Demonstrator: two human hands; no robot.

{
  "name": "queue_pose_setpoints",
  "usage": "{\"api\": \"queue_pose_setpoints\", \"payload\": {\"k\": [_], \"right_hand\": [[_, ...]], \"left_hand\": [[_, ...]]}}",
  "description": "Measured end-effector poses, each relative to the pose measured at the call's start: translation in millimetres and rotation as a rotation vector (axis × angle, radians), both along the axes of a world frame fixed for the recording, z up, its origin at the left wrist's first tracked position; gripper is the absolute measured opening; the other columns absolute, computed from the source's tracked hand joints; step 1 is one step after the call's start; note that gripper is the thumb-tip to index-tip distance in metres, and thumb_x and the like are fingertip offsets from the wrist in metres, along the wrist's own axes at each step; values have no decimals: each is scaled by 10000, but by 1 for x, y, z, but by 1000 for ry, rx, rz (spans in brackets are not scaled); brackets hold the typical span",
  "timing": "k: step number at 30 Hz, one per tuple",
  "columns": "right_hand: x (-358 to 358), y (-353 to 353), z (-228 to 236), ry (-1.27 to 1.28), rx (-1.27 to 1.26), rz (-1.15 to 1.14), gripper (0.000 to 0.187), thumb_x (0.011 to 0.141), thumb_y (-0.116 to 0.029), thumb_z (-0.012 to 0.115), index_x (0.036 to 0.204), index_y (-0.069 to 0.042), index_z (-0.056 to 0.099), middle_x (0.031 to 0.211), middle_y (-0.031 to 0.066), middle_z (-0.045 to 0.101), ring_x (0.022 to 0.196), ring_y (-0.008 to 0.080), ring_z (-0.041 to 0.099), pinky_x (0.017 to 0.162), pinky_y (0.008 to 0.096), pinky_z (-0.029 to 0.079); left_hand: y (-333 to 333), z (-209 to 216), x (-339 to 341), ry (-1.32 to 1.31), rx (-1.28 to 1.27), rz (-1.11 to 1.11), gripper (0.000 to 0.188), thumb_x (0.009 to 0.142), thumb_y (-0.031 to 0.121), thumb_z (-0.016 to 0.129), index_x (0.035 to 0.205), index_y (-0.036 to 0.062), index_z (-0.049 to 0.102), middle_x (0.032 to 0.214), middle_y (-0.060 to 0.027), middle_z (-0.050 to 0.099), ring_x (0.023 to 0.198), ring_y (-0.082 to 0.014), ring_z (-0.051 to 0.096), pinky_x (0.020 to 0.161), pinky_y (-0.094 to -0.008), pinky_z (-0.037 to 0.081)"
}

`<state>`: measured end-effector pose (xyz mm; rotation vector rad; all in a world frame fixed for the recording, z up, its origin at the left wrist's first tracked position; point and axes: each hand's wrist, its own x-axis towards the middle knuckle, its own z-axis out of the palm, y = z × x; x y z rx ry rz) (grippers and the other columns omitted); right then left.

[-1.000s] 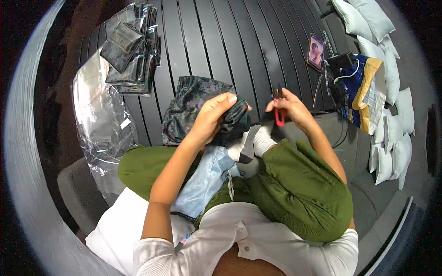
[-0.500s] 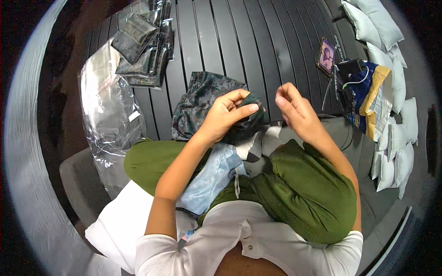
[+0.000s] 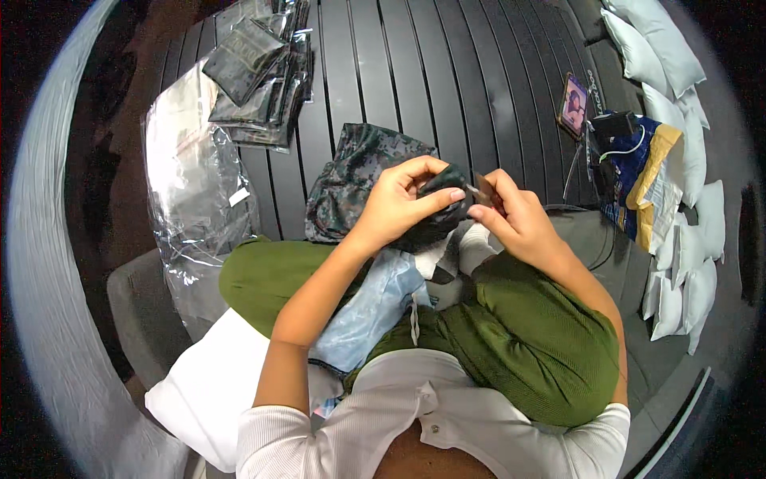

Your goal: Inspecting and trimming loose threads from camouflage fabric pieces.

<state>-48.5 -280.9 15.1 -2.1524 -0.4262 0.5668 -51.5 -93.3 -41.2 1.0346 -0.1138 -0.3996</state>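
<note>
Brought right hand in close to camouflage cloth, pinching thin dark tool; kept cloth pinched in left hand, so apparently working at bunched part

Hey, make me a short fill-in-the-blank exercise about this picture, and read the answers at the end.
The left hand grips bunched dark fabric printed in a ____ pattern.
The person's ribbed trousers are ____.
Stacked, plastic-wrapped dark packets lie toward the picture's upper ____.
The puffy, pale pillows line the picture's ____ side.

Missing words: camouflage; green; left; right.
</note>
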Motion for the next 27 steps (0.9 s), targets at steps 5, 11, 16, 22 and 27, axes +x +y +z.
{"api": "queue_pose_setpoints", "payload": {"k": [5,11,16,22,27], "right_hand": [[2,5,2,-19,-5,10,219,820,-181,554,881,-12,430,569,48,454,503,97,429,474,241,350],[2,7,2,-43,-13,5,217,822,-192,557,844,-11,439,559,61,448,488,108,437,463,248,356],[2,8,1,-58,-19,14,210,828,-195,553,818,-10,452,554,65,452,484,113,446,461,248,362],[3,7,2,-48,-33,45,208,829,-195,550,812,-11,454,548,68,455,480,122,458,463,253,369],[2,6,1,-24,38,-2,175,846,-161,513,787,-17,432,538,48,449,483,76,430,447,231,343]], "left_hand": [[-1,3,-1,-39,56,-28,148,748,39,630,873,-4,564,827,-7,557,787,-58,505,717,-205,416],[-3,0,-2,-131,58,-2,149,739,55,640,858,8,564,823,6,567,753,-36,490,651,-171,403],[-3,-1,-2,-143,76,-33,150,748,59,630,869,2,563,830,-8,573,778,-55,497,696,-192,402],[-1,-3,-2,-191,113,-67,162,772,81,613,898,-3,556,846,-14,563,796,-62,497,727,-209,406],[-2,0,-4,-101,81,-69,147,770,79,617,880,1,559,819,0,554,776,-49,488,696,-196,405]]}}
